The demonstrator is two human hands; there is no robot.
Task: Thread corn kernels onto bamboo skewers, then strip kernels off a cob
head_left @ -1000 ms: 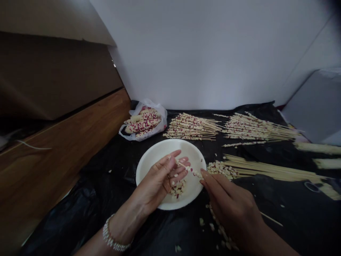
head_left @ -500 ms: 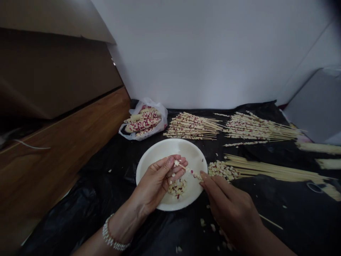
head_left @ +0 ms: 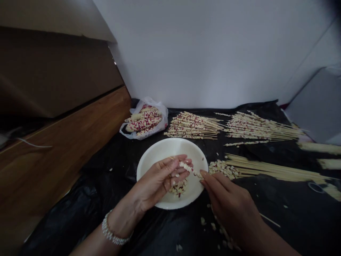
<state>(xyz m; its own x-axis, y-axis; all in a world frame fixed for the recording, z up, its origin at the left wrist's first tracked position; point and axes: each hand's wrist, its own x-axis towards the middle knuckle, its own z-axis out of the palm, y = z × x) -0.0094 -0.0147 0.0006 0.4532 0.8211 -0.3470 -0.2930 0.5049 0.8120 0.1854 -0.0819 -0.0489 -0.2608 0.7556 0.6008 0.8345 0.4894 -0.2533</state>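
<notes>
My left hand (head_left: 160, 179) is cupped over a white plate (head_left: 156, 153), its fingers curled round loose corn kernels and the tip of a thin wooden skewer (head_left: 189, 169). My right hand (head_left: 229, 204) pinches the same skewer from the right; its bare end sticks out behind at the lower right. Several white and red kernels are threaded on the skewer between the two hands. A small heap of kernels (head_left: 178, 187) lies on the plate under my left fingers.
Black plastic sheeting (head_left: 106, 199) covers the surface. A white bag of red-and-white corn cobs (head_left: 144, 122) lies at the back left. Two piles of finished skewers (head_left: 191, 126) (head_left: 255, 128) lie behind the plate, bare skewers (head_left: 271, 170) to the right. Loose kernels (head_left: 222, 169) are scattered nearby.
The threaded kernels have slid along the skewer toward my left hand and bunched together. My left fingers closed slightly round the tip. My right hand stayed nearly still.
</notes>
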